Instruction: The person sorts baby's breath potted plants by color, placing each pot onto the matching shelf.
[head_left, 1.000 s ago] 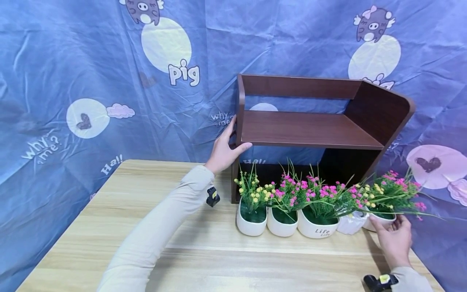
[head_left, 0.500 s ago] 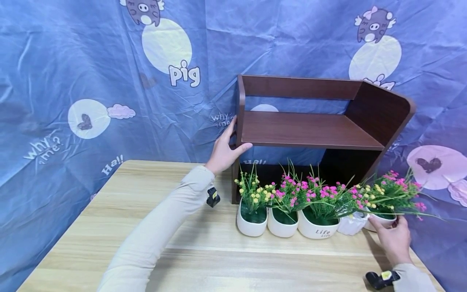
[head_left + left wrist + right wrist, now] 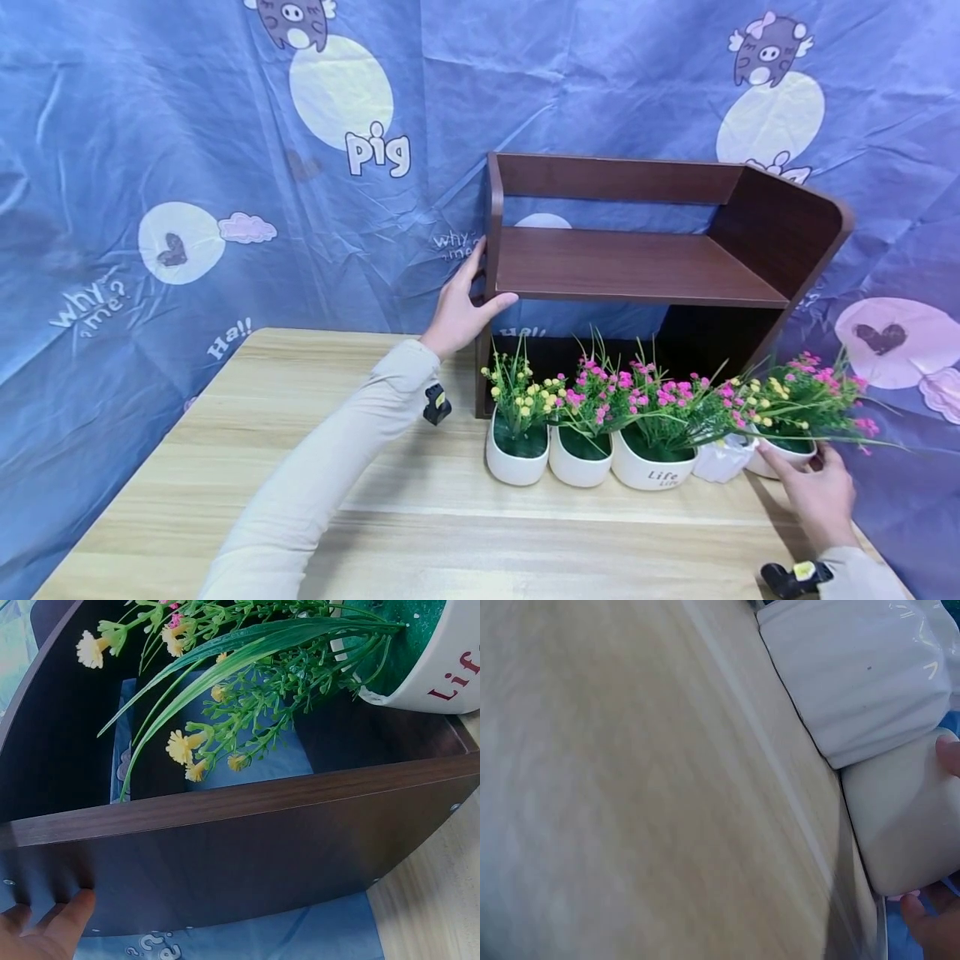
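A dark brown two-tier desk shelf (image 3: 645, 262) stands on the table. My left hand (image 3: 459, 315) rests on its left side panel (image 3: 225, 862), thumb over the front edge and straight fingers along the outer side. At the row's right end, my right hand (image 3: 817, 496) holds a white flowerpot (image 3: 904, 814) of pink and yellow artificial flowers (image 3: 810, 392) between thumb and fingers. Next to it stands a ruffled white pot (image 3: 726, 458). Further left are a pot lettered "Life" (image 3: 652, 472), a pink-flowered pot (image 3: 581, 468) and a yellow-flowered pot (image 3: 517, 467).
The pots line up along the shelf's lower front, close to one another. Light wood tabletop (image 3: 420, 533) extends left and in front. Behind hangs a blue cloth (image 3: 225, 150) printed with pigs. The table's right edge lies near my right hand.
My right hand and wrist have shifted slightly to the right, still at the same pot. The left hand, shelf and other pots look unmoved.
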Action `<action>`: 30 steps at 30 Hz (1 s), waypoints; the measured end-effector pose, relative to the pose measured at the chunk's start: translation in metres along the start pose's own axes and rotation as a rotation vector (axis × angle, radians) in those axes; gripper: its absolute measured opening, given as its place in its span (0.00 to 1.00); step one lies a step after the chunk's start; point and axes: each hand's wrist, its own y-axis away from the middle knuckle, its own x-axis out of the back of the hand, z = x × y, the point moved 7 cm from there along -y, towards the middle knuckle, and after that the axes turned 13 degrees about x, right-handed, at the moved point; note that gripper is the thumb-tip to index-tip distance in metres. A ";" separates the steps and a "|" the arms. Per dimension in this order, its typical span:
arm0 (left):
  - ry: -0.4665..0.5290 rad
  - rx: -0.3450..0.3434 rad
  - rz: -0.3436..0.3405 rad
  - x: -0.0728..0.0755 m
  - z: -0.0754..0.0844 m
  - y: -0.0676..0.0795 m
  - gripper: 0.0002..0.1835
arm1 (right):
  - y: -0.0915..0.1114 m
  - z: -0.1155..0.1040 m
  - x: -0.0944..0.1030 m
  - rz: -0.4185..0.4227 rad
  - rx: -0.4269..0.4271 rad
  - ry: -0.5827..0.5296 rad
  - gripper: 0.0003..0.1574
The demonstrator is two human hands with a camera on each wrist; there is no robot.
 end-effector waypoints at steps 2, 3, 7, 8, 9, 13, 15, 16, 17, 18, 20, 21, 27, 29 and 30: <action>-0.008 -0.002 0.005 0.001 0.000 0.000 0.50 | 0.002 0.002 0.001 -0.003 -0.005 0.003 0.60; -0.012 -0.001 0.008 0.001 0.000 0.000 0.50 | 0.003 0.002 0.001 -0.004 -0.006 0.003 0.60; -0.020 0.002 0.005 0.001 0.000 0.000 0.50 | 0.004 0.002 0.004 -0.012 0.013 0.026 0.59; -0.020 0.001 0.003 0.001 0.000 0.000 0.50 | 0.004 0.001 0.004 -0.019 0.034 0.032 0.58; -0.023 0.002 0.003 0.001 0.000 0.000 0.50 | 0.003 -0.001 0.004 -0.025 0.054 0.034 0.58; -0.036 -0.003 0.008 0.000 0.000 -0.001 0.50 | 0.001 -0.004 0.000 -0.046 0.106 0.054 0.58; -0.040 -0.004 0.008 0.000 0.000 -0.001 0.50 | 0.000 -0.003 0.000 -0.039 0.095 0.066 0.59; -0.040 -0.005 0.006 -0.001 0.000 -0.001 0.50 | 0.000 -0.002 0.000 -0.033 0.083 0.074 0.60; -0.039 -0.006 0.005 -0.001 0.000 -0.001 0.50 | 0.000 -0.002 0.001 -0.024 0.069 0.078 0.60; -0.038 -0.006 0.004 -0.001 0.000 0.000 0.50 | 0.001 -0.001 0.001 -0.015 0.057 0.080 0.61; -0.026 -0.005 -0.002 -0.002 0.000 0.000 0.50 | 0.002 0.000 0.002 -0.005 0.045 0.087 0.61; -0.023 -0.004 -0.003 -0.002 0.000 0.000 0.50 | 0.003 0.000 0.003 -0.003 0.039 0.092 0.61; -0.009 0.000 -0.004 -0.001 -0.001 0.001 0.50 | 0.008 0.000 0.008 0.014 0.017 0.099 0.60; -0.003 -0.006 -0.007 -0.001 -0.001 0.000 0.50 | 0.010 -0.002 0.011 0.035 0.014 0.092 0.59; 0.001 -0.008 -0.009 -0.002 -0.001 0.000 0.50 | 0.012 -0.004 0.013 0.041 0.012 0.091 0.59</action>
